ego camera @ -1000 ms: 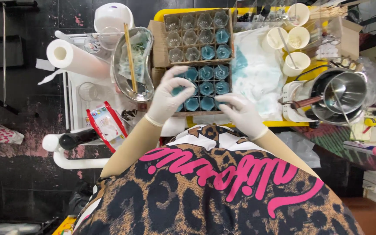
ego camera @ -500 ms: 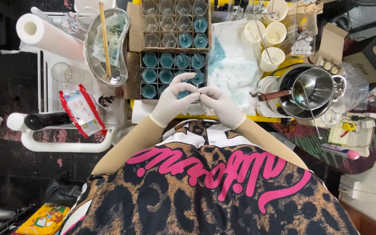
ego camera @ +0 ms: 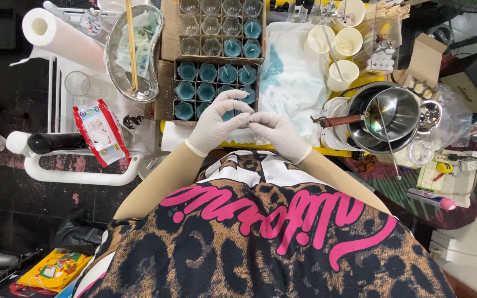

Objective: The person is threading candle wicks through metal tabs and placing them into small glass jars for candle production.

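My left hand (ego camera: 215, 122) and right hand (ego camera: 280, 136), both in white gloves, meet fingertip to fingertip over the near row of a cardboard box (ego camera: 167, 83). The box is divided into cells holding small glass cups filled with blue wax (ego camera: 208, 72); the far cells hold empty glass cups (ego camera: 211, 25). My left hand curls around a blue cup in the near row, blue showing between its fingers. The right hand's thumb and fingers are pinched together at that cup's top; what they pinch is too small to see.
Left of the box lie a metal kidney dish (ego camera: 118, 63) with a wooden stick (ego camera: 131, 44), a paper roll (ego camera: 62, 36) and a red-and-white packet (ego camera: 98, 138). To the right are a blue-stained white cloth (ego camera: 292, 66), paper cups (ego camera: 343, 74) and a steel pot (ego camera: 396, 113).
Both hands drew together from apart over the box to a fingertip pinch at the near row. The view shifted, so the box now sits higher and further left.
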